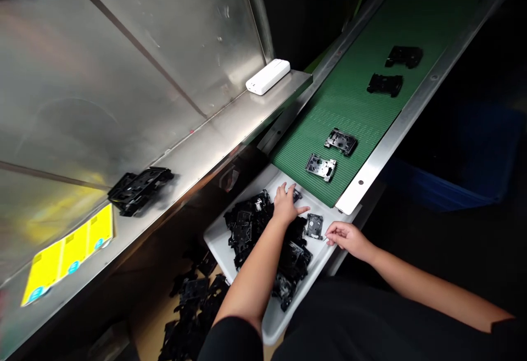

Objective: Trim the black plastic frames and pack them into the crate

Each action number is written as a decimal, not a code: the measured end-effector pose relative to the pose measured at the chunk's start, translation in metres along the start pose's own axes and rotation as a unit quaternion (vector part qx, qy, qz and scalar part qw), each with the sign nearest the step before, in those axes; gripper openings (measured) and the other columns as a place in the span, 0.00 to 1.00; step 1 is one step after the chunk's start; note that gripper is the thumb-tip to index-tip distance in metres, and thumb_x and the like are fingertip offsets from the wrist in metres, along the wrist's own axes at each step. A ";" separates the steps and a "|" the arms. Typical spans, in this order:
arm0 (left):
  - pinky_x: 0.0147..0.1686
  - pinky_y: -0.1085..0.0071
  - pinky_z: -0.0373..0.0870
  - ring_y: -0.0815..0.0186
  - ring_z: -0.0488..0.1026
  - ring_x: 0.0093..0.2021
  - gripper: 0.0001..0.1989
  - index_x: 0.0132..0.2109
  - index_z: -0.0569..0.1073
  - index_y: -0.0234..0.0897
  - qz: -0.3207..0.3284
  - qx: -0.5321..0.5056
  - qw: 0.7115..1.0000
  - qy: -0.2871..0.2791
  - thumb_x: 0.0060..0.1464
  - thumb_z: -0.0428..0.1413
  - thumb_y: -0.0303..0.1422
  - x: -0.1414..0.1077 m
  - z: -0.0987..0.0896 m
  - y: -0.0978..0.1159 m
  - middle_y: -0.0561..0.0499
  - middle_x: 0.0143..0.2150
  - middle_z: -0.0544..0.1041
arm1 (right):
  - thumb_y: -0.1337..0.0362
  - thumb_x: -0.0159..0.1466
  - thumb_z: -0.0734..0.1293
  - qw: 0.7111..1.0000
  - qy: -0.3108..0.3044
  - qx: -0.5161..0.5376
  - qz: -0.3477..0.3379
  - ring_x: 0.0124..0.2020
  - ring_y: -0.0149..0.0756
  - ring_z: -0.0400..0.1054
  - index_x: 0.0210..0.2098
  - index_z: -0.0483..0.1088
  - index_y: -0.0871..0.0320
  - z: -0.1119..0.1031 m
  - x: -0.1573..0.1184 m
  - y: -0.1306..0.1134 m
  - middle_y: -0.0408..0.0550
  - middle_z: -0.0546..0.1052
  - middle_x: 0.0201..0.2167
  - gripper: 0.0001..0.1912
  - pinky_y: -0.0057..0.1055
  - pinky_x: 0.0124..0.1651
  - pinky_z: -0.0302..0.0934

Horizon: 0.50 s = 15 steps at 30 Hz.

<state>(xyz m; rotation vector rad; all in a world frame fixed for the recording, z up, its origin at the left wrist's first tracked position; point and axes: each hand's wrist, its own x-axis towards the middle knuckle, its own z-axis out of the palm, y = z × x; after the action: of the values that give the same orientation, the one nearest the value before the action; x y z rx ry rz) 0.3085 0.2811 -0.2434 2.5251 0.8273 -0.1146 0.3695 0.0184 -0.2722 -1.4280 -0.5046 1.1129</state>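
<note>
Steel ledge [197,152] — yellow label [68,256] unreadable — left hand [286,204], right hand [348,240] by black parts [251,229].

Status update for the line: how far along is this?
Looks done: four black frames lie spaced out on the green belt. In hand: the left hand is at the heap in the white tray; the right hand is beside a lone frame. Left: that heap, plus more frames piled below the tray.
</note>
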 end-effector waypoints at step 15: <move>0.61 0.47 0.69 0.54 0.73 0.59 0.14 0.55 0.76 0.37 0.144 0.032 0.987 -0.070 0.66 0.59 0.38 -0.019 0.040 0.030 0.44 0.59 0.76 | 0.42 0.59 0.76 1.000 0.015 0.024 0.005 0.25 0.34 0.73 0.35 0.74 0.59 0.000 -0.001 -0.001 0.44 0.76 0.23 0.25 0.28 0.25 0.61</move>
<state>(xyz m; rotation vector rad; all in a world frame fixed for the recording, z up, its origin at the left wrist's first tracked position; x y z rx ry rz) 0.3134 0.2308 -0.2620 2.6310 0.4038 -0.2235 0.3697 0.0179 -0.2708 -1.4052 -0.4477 1.1033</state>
